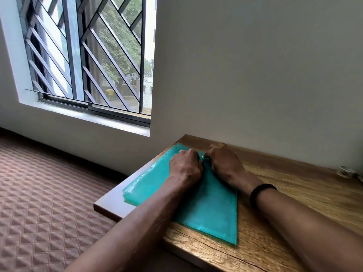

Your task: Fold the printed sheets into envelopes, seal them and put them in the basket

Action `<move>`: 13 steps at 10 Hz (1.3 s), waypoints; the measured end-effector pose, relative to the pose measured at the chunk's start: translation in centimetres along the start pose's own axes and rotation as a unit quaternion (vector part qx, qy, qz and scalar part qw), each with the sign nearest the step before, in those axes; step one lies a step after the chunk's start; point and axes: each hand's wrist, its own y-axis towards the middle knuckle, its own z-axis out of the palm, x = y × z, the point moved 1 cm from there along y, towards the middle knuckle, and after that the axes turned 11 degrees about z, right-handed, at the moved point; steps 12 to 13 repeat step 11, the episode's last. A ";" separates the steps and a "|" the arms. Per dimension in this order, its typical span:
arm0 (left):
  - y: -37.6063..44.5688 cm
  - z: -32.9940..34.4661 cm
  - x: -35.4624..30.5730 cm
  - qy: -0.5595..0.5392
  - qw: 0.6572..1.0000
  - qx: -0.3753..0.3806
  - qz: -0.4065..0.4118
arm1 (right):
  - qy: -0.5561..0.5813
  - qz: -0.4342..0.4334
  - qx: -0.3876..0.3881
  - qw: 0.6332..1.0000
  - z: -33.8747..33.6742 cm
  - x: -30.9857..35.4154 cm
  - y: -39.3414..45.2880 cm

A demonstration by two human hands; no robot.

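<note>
A teal plastic folder [206, 211] lies flat on the left end of the wooden table [294, 203]. My left hand [185, 166] rests on its far part with fingers curled. My right hand [225, 163] sits just beside it, fingers curled too. Both hands meet at a small dark thing [206, 157] near the folder's far edge, and they seem to pinch there. What they hold is hidden by the fingers. No printed sheets and no basket are in view.
A white wall runs right behind the table. A small clear glass object [346, 171] stands at the far right by the wall. To the left lie a quilted brown surface [49, 193] and a barred window [88, 55].
</note>
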 end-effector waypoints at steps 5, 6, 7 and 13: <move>0.0 0.2 0.2 0.023 1.000 -0.004 0.015 | 0.041 0.025 0.037 0.998 -1.0 -0.4 -1.5; 0.0 0.2 0.5 0.038 0.999 0.005 0.019 | 0.088 0.061 0.043 0.993 -1.7 -1.1 -3.5; 0.0 0.0 0.5 0.040 0.999 0.015 0.023 | 0.088 0.070 0.052 0.992 -2.5 -2.4 -5.0; -1.3 1.0 -11.4 -0.017 0.982 -0.005 0.187 | -0.044 0.115 0.029 0.992 -10.0 -15.4 -14.1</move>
